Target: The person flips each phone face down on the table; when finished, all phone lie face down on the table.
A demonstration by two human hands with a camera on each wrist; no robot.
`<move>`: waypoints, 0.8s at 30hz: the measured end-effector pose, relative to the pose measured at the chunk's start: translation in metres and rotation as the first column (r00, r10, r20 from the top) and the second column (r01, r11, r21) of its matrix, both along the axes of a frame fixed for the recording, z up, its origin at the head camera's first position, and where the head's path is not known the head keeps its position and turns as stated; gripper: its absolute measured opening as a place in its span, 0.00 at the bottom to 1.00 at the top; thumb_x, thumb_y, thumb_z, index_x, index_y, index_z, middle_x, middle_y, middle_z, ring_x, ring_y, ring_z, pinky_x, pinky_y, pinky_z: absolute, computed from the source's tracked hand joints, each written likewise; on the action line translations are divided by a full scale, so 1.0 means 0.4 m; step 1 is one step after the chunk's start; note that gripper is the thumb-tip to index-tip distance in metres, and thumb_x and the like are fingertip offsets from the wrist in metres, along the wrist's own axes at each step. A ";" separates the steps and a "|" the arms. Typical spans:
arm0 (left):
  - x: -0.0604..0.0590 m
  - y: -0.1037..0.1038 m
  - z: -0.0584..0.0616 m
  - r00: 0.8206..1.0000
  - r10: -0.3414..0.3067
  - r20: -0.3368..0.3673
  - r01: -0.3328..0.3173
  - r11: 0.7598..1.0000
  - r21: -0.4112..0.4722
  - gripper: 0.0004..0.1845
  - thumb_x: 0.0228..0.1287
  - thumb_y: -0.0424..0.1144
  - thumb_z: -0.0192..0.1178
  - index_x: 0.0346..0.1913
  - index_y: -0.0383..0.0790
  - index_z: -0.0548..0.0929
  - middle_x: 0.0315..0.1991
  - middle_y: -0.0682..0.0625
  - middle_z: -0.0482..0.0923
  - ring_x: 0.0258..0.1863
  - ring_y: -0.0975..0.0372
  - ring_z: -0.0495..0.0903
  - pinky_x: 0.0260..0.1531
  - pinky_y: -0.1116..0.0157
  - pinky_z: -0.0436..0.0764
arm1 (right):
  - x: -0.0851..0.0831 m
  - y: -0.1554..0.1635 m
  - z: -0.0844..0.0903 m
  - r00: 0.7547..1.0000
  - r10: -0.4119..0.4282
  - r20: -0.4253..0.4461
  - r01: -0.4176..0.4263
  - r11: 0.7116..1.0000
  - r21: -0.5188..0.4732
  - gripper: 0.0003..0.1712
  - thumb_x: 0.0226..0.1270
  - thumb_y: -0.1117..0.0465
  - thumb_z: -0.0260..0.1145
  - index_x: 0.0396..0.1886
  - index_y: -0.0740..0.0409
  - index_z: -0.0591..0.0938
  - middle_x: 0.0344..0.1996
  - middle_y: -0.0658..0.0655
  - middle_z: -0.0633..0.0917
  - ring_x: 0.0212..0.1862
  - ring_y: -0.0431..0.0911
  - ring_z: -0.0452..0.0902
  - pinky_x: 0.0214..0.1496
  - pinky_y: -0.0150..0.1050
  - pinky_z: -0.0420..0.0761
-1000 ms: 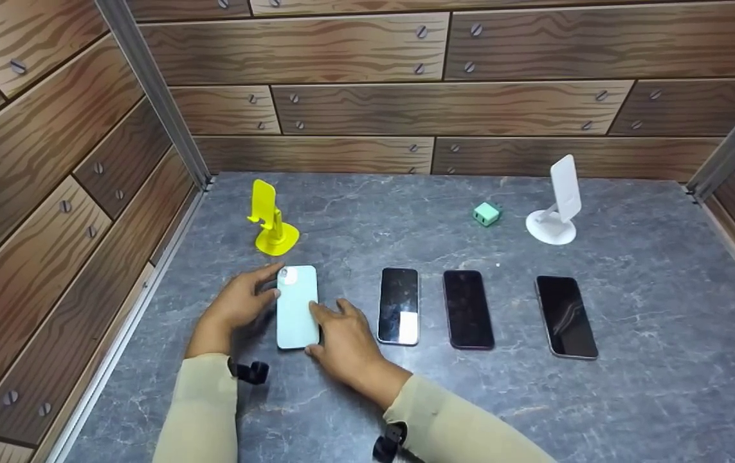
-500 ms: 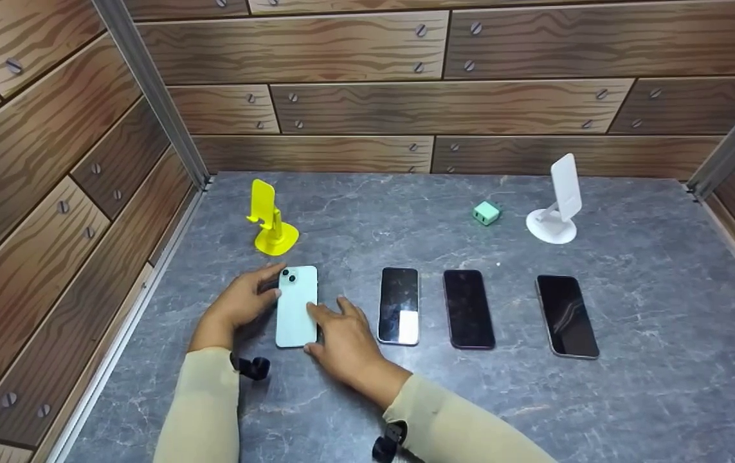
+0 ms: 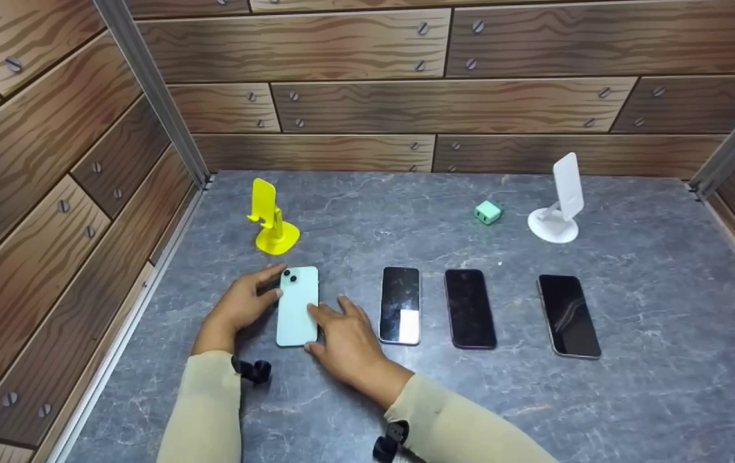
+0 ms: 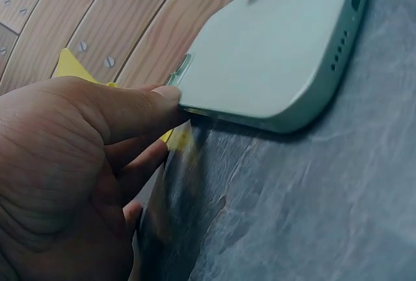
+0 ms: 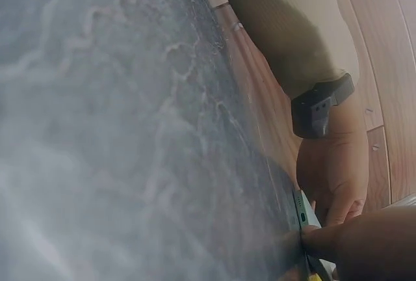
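Note:
A mint-green smartphone [image 3: 298, 312], back side up with two dark camera lenses at its top left, lies between both hands. My left hand [image 3: 243, 301] grips its upper left side, thumb on the long edge and index finger at the top corner. In the left wrist view that thumb [image 4: 146, 107] meets the edge beside the camera bump. From the right, my right hand [image 3: 344, 341] holds the lower half, index fingertip over the back and thumb by the lower right corner. The right wrist view shows the phone's bottom edge [image 5: 301, 213] with its port.
Three dark-screened smartphones lie to the right: one [image 3: 399, 305], another [image 3: 471, 308] and a third [image 3: 569, 316]. Behind stand a yellow phone stand [image 3: 276, 235], a green charger plug [image 3: 488, 211] and a white phone stand [image 3: 557, 218]. Wood-patterned walls [image 3: 354, 48] enclose the grey table [image 3: 663, 270].
The glare on the green phone's camera corner has gone and its dark lenses now show, with a slight tilt of the phone. Both hands stay nearly in place.

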State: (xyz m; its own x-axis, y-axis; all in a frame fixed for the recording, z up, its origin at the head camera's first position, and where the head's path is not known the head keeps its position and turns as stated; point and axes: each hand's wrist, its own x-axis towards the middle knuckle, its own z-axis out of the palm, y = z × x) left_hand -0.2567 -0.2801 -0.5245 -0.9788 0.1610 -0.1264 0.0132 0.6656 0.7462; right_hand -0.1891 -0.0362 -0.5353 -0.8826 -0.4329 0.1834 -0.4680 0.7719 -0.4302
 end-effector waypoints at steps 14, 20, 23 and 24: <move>0.006 0.004 -0.017 0.999 0.030 -0.031 -0.030 0.999 0.015 0.28 0.85 0.37 0.58 0.82 0.47 0.73 0.85 0.38 0.62 0.85 0.42 0.61 0.83 0.39 0.61 | 0.001 -0.006 0.000 1.000 0.004 -0.002 -0.004 1.000 0.000 0.37 0.70 0.46 0.78 0.75 0.53 0.82 0.68 0.60 0.87 0.78 0.67 0.73 0.80 0.62 0.72; 0.007 0.008 -0.020 0.998 0.051 -0.026 -0.050 0.999 0.021 0.28 0.85 0.37 0.58 0.82 0.47 0.73 0.85 0.39 0.62 0.85 0.43 0.61 0.84 0.40 0.60 | 0.001 -0.007 0.003 1.000 0.002 0.004 -0.002 1.000 0.018 0.37 0.71 0.45 0.78 0.75 0.53 0.82 0.68 0.59 0.87 0.78 0.66 0.72 0.81 0.61 0.71; 0.006 0.008 -0.019 0.998 0.059 -0.032 -0.058 0.998 0.019 0.28 0.85 0.36 0.59 0.82 0.47 0.73 0.85 0.39 0.62 0.85 0.43 0.61 0.84 0.40 0.60 | 0.000 -0.008 0.004 1.000 0.005 -0.001 -0.005 1.000 0.027 0.37 0.71 0.44 0.78 0.75 0.52 0.82 0.68 0.59 0.87 0.78 0.67 0.72 0.80 0.61 0.72; 0.006 0.008 -0.019 0.997 0.064 -0.033 -0.063 0.998 0.017 0.28 0.84 0.36 0.59 0.82 0.47 0.73 0.85 0.40 0.63 0.85 0.43 0.61 0.84 0.41 0.59 | -0.001 -0.009 0.005 1.000 0.005 -0.001 -0.005 1.000 0.030 0.37 0.71 0.44 0.77 0.75 0.52 0.82 0.69 0.59 0.86 0.78 0.67 0.72 0.80 0.61 0.72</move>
